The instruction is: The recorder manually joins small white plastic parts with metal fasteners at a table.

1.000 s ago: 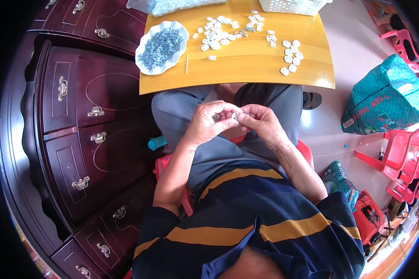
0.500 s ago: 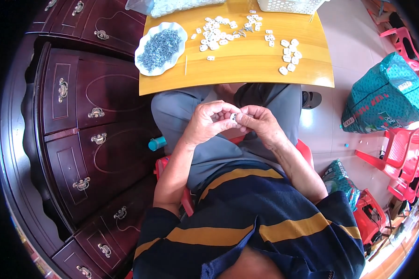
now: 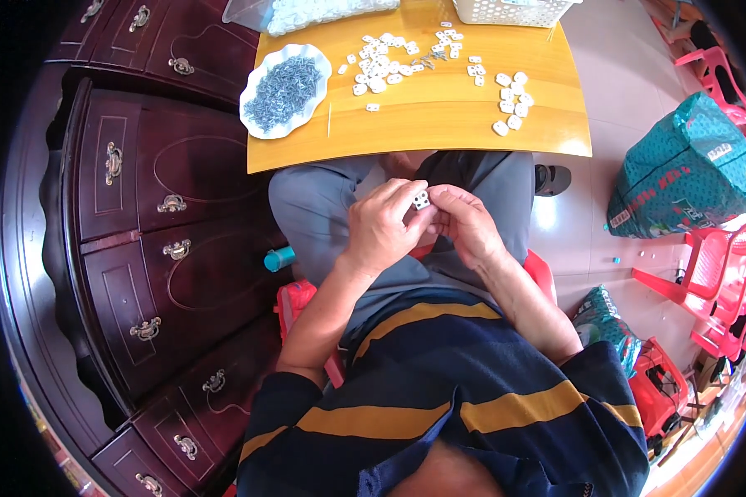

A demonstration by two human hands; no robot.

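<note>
White block (image 3: pixel 421 200): pinched between the left hand's (image 3: pixel 381 224) thumb and fingers, dotted face up, apparently for a clear view.
Right hand (image 3: pixel 470 225): just beside the block; whether it clamps anything is hidden.
Table (image 3: pixel 423 132) beyond the grip: metal bits (image 3: pixel 283 91) dished leftward, loose white pieces (image 3: pixel 377 66) straight ahead, seemingly for easy reach.

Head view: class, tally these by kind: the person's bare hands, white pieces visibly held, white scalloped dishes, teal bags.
Hands, left hand and right hand: 2
Held white piece: 1
Scalloped dish: 1
Teal bags, large bag and smaller bag: 2
Total: 6
</note>
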